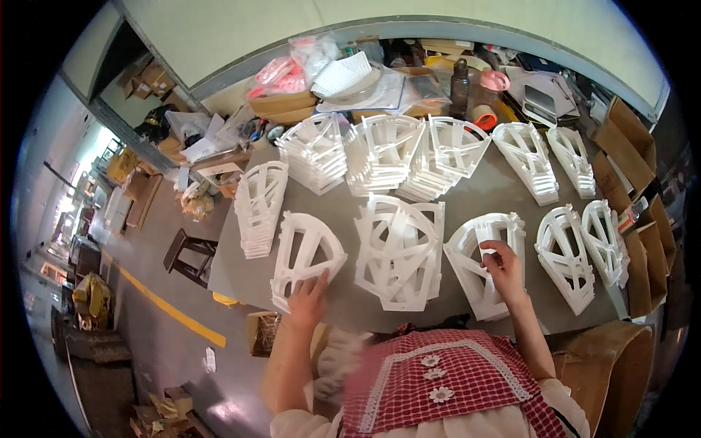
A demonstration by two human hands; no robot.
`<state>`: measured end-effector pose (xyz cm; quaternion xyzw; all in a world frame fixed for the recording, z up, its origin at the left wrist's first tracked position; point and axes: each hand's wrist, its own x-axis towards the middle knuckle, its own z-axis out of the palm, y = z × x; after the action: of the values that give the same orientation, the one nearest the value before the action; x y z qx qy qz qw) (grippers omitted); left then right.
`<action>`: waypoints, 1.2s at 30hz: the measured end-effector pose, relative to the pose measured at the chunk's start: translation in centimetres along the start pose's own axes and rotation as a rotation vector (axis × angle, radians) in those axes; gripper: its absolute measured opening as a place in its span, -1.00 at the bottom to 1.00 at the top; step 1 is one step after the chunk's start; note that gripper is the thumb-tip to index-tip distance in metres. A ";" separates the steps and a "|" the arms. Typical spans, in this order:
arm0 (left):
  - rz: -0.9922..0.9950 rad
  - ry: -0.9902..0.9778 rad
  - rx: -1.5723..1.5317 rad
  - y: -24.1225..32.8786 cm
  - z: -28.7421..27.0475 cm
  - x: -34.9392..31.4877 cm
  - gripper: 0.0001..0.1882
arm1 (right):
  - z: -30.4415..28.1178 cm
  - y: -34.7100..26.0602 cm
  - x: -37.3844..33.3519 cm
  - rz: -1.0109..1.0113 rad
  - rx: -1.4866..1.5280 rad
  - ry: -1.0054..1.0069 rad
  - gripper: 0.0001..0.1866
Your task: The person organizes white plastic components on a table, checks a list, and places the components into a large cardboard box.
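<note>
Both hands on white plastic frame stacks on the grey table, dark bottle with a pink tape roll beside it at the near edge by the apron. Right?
Not quite. The head view shows the dark bottle and pink tape roll at the table's far edge, among the clutter, not near the apron. The rest holds: left hand and right hand each rest on a stack of white plastic frames on the grey table.

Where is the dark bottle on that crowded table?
In the head view, the dark bottle stands at the table's far edge, right of centre, behind the stacks of white plastic frames and just left of a pink tape roll.
</note>
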<state>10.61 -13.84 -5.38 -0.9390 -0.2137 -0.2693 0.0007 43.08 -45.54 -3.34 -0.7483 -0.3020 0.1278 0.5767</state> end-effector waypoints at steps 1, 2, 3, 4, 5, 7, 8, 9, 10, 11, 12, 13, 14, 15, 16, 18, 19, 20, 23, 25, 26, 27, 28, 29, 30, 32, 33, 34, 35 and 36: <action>-0.005 0.008 -0.017 0.1 0.1 0.1 -0.46 | 0.0 0.2 0.1 0.001 -0.007 -0.008 -0.77; -0.009 0.016 -0.034 0.2 0.2 0.1 -0.46 | 0.0 0.6 0.2 0.002 -0.014 -0.015 -0.78; -0.001 -0.001 -0.023 0.3 0.2 0.2 -0.47 | 0.1 0.8 0.3 0.003 -0.022 -0.023 -0.78; 0.005 -0.019 -0.009 0.4 0.0 0.2 -0.49 | 0.2 0.7 0.4 0.005 -0.027 -0.032 -0.79; 0.012 -0.037 0.006 0.4 -0.1 0.2 -0.50 | 0.3 0.5 0.4 0.007 -0.033 -0.040 -0.80; 0.037 -0.004 -0.038 0.8 0.1 0.0 -0.46 | 0.5 0.4 0.4 0.018 -0.036 -0.050 -0.81; 0.051 0.012 -0.060 0.9 0.2 -0.1 -0.45 | 0.6 0.4 0.4 0.026 -0.032 -0.053 -0.82; 0.013 0.026 -0.066 1.1 0.3 0.0 -0.47 | 0.7 0.4 0.4 0.035 -0.029 -0.054 -0.83; -0.023 0.038 -0.074 1.2 0.5 0.0 -0.50 | 0.7 0.3 0.4 0.033 -0.029 -0.057 -0.83; -0.059 0.051 -0.083 1.3 0.5 0.2 -0.53 | 0.6 0.2 0.3 0.031 -0.030 -0.060 -0.83; -0.080 0.063 -0.087 1.4 0.5 0.3 -0.57 | 0.6 0.2 0.3 0.030 -0.031 -0.062 -0.83; -0.098 0.073 -0.095 1.7 0.2 0.6 -0.61 | 0.4 0.3 0.1 0.023 -0.025 -0.062 -0.83; -0.115 0.082 -0.103 2.0 0.0 0.9 -0.65 | 0.2 0.5 0.1 0.017 -0.019 -0.060 -0.83; -0.089 0.106 -0.075 2.1 -0.2 1.2 -0.70 | 0.1 0.8 0.0 0.012 -0.013 -0.058 -0.84; -0.063 0.132 -0.054 2.1 -0.3 1.4 -0.74 | -0.2 0.9 -0.1 0.005 -0.034 -0.055 -0.83; -0.053 0.168 -0.030 2.3 -0.3 1.9 -0.80 | -0.1 1.0 -0.1 -0.005 -0.075 -0.046 -0.83; -0.070 0.180 -0.035 2.5 0.0 2.2 -0.81 | 0.0 0.9 -0.1 0.017 -0.039 -0.036 -0.83; -0.091 0.192 -0.035 2.8 0.2 2.4 -0.82 | 0.3 0.8 0.1 0.023 -0.066 -0.045 -0.82; -0.095 0.105 -0.064 4.8 1.9 4.5 -0.81 | 1.1 -0.7 0.1 -0.054 -0.088 -0.112 -0.81; -0.114 0.017 -0.048 6.7 2.9 6.1 -0.78 | 2.0 -1.3 0.4 -0.111 -0.101 -0.142 -0.80; -0.125 -0.013 -0.004 7.0 3.5 6.6 -0.77 | 2.4 -1.7 0.5 -0.143 -0.111 -0.135 -0.80; -0.137 -0.042 0.040 7.0 4.5 7.1 -0.74 | 2.7 -2.1 0.5 -0.176 -0.121 -0.128 -0.80; -0.144 -0.073 0.080 7.0 5.9 7.4 -0.72 | 2.8 -2.3 0.6 -0.205 -0.134 -0.116 -0.81; -0.176 -0.117 0.026 6.6 6.6 7.7 -0.68 | 2.8 -2.7 0.6 -0.224 -0.139 -0.112 -0.81; -0.211 -0.105 -0.017 6.3 6.9 7.7 -0.71 | 2.6 -2.7 0.5 -0.225 -0.137 -0.106 -0.81; -0.278 -0.085 -0.109 6.2 6.8 8.2 -0.75 | 2.5 -2.4 0.3 -0.220 -0.135 -0.094 -0.80; -0.166 0.069 -0.130 5.7 6.9 8.3 -0.77 | 2.2 -1.8 0.3 -0.223 -0.147 -0.082 -0.80; -0.271 0.048 -0.231 5.6 6.4 8.6 -0.78 | 2.0 -1.5 0.0 -0.146 -0.114 -0.072 -0.80; -0.382 0.023 -0.326 5.6 5.1 8.9 -0.79 | 1.9 -1.2 -0.4 -0.067 -0.075 -0.069 -0.79; -0.493 0.000 -0.420 5.6 4.1 9.1 -0.80 | 1.7 -0.8 -0.8 0.012 -0.037 -0.067 -0.79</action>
<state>21.81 -14.78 -3.62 -0.8385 -0.3747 -0.2997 -0.2584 41.31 -44.52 -3.26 -0.7558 -0.3190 0.1505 0.5517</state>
